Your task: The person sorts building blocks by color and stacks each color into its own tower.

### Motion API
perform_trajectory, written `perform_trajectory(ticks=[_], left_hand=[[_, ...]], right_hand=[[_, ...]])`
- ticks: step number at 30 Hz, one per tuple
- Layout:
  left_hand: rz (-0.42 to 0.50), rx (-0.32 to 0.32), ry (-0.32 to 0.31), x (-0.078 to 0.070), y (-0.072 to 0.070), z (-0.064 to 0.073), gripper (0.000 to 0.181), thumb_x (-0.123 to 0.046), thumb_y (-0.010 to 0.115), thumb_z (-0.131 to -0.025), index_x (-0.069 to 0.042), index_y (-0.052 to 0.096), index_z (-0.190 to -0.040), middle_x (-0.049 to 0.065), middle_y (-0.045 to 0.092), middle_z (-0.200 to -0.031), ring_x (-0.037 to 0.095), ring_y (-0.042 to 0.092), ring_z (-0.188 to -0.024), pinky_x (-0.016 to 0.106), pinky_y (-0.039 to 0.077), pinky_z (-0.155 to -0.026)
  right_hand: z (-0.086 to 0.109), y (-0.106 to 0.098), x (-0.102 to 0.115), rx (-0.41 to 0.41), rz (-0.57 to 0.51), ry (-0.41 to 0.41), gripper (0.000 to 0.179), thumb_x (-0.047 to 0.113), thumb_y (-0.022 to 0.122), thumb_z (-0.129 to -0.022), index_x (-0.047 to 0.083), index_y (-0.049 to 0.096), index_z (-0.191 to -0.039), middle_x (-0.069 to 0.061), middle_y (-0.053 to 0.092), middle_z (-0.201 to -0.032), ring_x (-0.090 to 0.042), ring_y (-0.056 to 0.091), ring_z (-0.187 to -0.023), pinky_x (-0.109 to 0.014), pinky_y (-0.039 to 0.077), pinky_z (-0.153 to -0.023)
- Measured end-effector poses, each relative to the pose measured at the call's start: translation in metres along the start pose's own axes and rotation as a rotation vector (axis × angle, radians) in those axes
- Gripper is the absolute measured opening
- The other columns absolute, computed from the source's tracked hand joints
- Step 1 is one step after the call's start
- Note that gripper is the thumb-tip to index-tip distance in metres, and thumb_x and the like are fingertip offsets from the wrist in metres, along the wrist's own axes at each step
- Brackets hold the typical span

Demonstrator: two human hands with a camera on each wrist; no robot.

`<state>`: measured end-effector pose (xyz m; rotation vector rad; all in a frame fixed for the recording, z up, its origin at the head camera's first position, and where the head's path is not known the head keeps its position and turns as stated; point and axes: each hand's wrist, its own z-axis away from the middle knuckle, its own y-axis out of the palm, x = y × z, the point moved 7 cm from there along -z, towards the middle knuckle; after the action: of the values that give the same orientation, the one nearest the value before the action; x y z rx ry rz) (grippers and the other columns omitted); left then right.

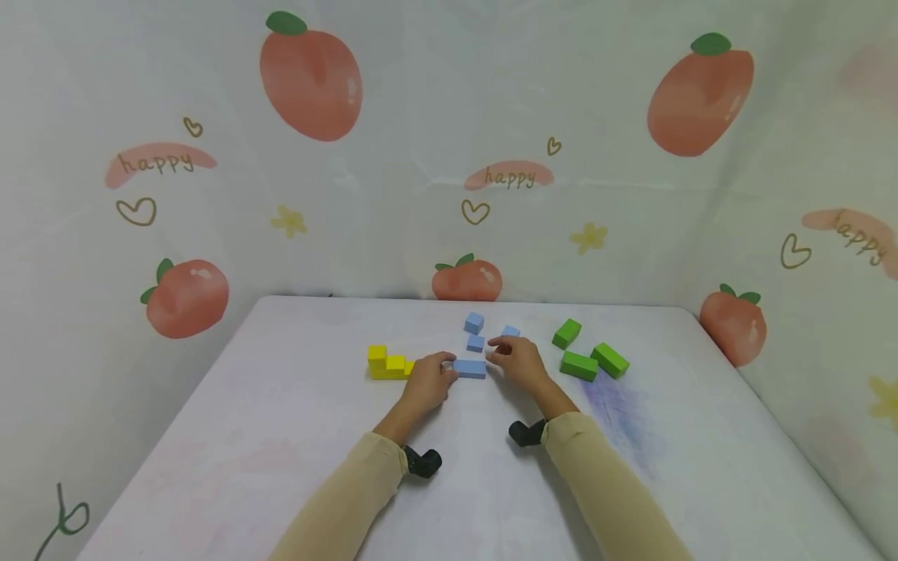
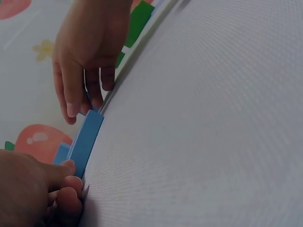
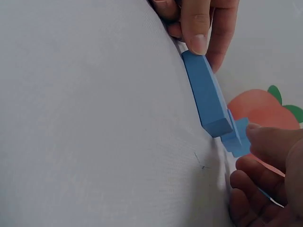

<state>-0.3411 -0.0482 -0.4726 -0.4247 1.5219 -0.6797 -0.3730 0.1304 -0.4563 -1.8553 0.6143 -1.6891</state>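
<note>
A long blue block (image 1: 470, 369) lies flat on the white table, its length running left to right. At its left end my left hand (image 1: 426, 383) pinches it between thumb and fingers; the left wrist view shows the thumb (image 2: 69, 165) right on the block's end. My right hand (image 1: 521, 363) hovers off the block's other end, fingers loosely bent and apart, with nothing held. Behind the long block sit small blue blocks: one close behind it (image 1: 475, 344), another farther back (image 1: 474, 323), and a third (image 1: 510, 331) partly hidden by my right hand.
Left of my left hand stands a stepped row of yellow blocks (image 1: 386, 366), its right end covered by that hand. To the right lie three green blocks (image 1: 578, 365), turned at different angles. A printed curtain (image 1: 393, 218) hangs behind the table's far edge.
</note>
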Motion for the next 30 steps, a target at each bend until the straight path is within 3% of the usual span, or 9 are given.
perform_trajectory(ticks=[11, 20, 30], left_hand=[[-0.017, -0.009, 0.003, -0.002, 0.001, 0.002, 0.035, -0.015, 0.061, -0.097, -0.009, 0.059, -0.131, 0.002, 0.059, -0.079, 0.015, 0.058, -0.056, 0.027, 0.049, -0.056], [-0.012, -0.014, 0.000, -0.001, 0.000, 0.003, 0.035, -0.015, 0.062, -0.097, -0.009, 0.059, -0.131, 0.002, 0.060, -0.083, 0.014, 0.058, -0.057, 0.027, 0.050, -0.057], [-0.022, -0.020, -0.002, -0.002, -0.001, 0.004, 0.036, -0.015, 0.062, -0.096, -0.009, 0.059, -0.131, 0.001, 0.058, -0.081, 0.014, 0.057, -0.057, 0.025, 0.050, -0.057]], right_hand=[[-0.013, 0.003, -0.001, -0.058, -0.010, 0.038, 0.028, 0.014, 0.073, -0.088, 0.006, 0.070, -0.115, -0.006, 0.064, -0.086, -0.019, 0.057, -0.072, -0.029, 0.047, -0.063], [-0.018, 0.009, 0.002, -0.041, 0.129, 0.078, 0.036, 0.021, 0.075, -0.086, 0.010, 0.069, -0.119, -0.006, 0.069, -0.095, -0.020, 0.061, -0.084, -0.038, 0.049, -0.074], [-0.020, 0.011, 0.002, -0.039, 0.144, 0.057, 0.032, 0.020, 0.075, -0.085, 0.010, 0.071, -0.115, -0.006, 0.070, -0.094, -0.021, 0.062, -0.086, -0.039, 0.049, -0.076]])
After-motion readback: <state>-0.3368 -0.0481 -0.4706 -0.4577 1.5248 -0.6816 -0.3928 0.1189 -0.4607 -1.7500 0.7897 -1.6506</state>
